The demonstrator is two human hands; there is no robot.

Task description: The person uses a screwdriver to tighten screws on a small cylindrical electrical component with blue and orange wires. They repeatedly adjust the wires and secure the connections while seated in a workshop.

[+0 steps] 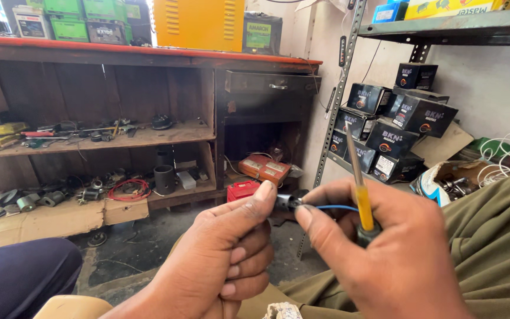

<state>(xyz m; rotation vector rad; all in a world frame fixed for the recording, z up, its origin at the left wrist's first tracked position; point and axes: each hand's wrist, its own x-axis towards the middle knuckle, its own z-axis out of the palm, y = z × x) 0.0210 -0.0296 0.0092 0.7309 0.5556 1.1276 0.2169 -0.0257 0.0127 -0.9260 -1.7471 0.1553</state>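
Wooden shelves: a dark wooden shelf unit [90, 139] at far left holds scattered metal parts and a coil of red wire [128, 190].
Left hand: the left hand [231, 254] pinches a small black cylindrical connector [287, 202] between thumb and curled fingers, a tight grip.
Connector: it sits between the two hands, in front of the lap, touching both thumbs.
Blue wire: a thin blue wire [337, 208] runs from the connector to the right hand.
Right hand: the right hand [385, 254] is closed around a screwdriver with a yellow handle and metal shaft [361, 195], shaft pointing up, while its thumb tip meets the connector.
Metal rack: a grey metal rack [444, 26] at right carries stacked black cardboard boxes [394, 124].
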